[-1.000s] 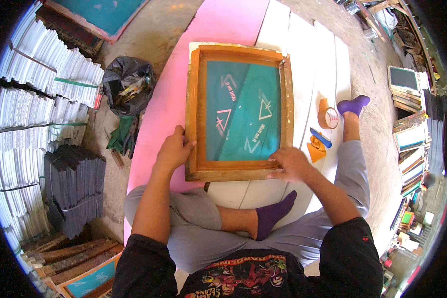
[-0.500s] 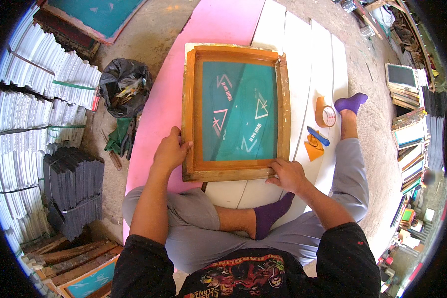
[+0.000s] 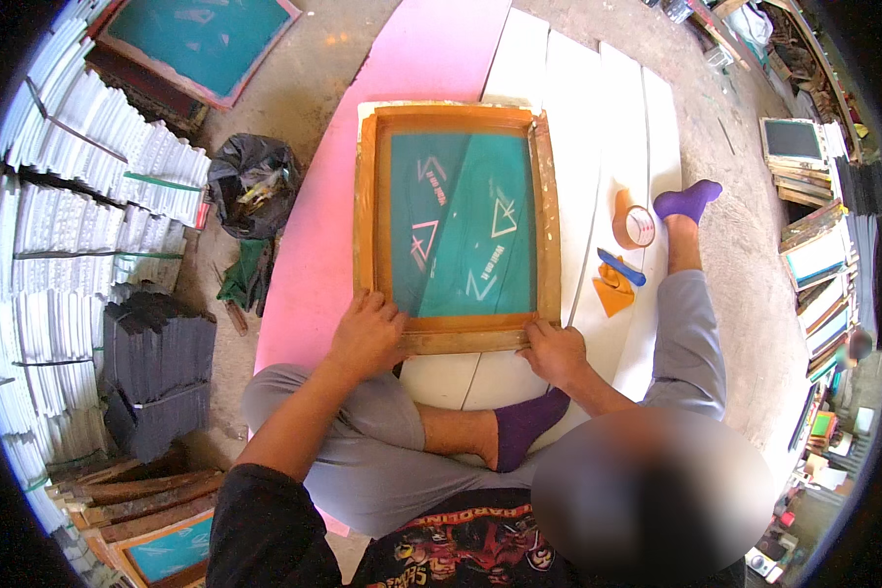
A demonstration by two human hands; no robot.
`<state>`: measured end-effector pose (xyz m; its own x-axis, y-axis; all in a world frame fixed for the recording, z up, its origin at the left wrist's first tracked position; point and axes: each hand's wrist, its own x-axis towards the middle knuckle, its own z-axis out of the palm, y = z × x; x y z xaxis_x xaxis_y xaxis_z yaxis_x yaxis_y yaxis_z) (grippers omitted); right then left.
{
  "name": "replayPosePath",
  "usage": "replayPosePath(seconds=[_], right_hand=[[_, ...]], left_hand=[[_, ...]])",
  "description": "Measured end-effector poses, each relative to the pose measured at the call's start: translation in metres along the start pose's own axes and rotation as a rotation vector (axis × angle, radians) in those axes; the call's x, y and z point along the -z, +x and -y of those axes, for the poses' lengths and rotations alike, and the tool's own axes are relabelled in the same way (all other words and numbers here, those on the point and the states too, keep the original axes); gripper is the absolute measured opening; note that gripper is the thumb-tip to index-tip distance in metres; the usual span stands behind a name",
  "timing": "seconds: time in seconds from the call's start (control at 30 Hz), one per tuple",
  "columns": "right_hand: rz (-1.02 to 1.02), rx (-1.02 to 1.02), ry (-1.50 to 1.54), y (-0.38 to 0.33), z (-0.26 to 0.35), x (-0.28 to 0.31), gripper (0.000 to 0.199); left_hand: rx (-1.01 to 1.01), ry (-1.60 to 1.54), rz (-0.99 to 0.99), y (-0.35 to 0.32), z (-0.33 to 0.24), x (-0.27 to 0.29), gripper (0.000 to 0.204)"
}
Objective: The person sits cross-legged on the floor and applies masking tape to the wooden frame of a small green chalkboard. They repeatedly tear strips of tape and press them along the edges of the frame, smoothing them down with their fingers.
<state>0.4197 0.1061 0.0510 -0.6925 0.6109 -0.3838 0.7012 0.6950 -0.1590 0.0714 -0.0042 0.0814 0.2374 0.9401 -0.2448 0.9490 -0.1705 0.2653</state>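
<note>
Two hands, left hand [image 3: 367, 333] and right hand [image 3: 553, 351], each grip clamped on one wooden screen frame [image 3: 458, 223].

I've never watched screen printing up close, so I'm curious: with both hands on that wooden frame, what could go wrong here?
The left hand and right hand grip only the near edge of the wooden screen frame, so the far side might shift and smear the designs. The tape roll and blue-handled tool lie close to the purple-socked foot; a leg movement could knock them.
</note>
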Motion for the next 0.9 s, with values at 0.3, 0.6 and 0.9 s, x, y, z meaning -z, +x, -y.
replayPosePath(seconds=[0.3,0.6,0.9], right_hand=[[-0.035,-0.008,-0.078,0.007,0.005,0.004,0.041],[-0.035,0.001,-0.087,0.013,0.010,0.002,0.032],[0.007,0.160,0.055,0.058,0.092,-0.007,0.057]], left_hand=[[-0.048,0.307,0.112,-0.009,-0.003,-0.023,0.044],[0.039,0.302,-0.031,-0.015,-0.011,-0.038,0.034],[0.117,0.285,0.098,-0.006,-0.021,-0.037,0.034]])
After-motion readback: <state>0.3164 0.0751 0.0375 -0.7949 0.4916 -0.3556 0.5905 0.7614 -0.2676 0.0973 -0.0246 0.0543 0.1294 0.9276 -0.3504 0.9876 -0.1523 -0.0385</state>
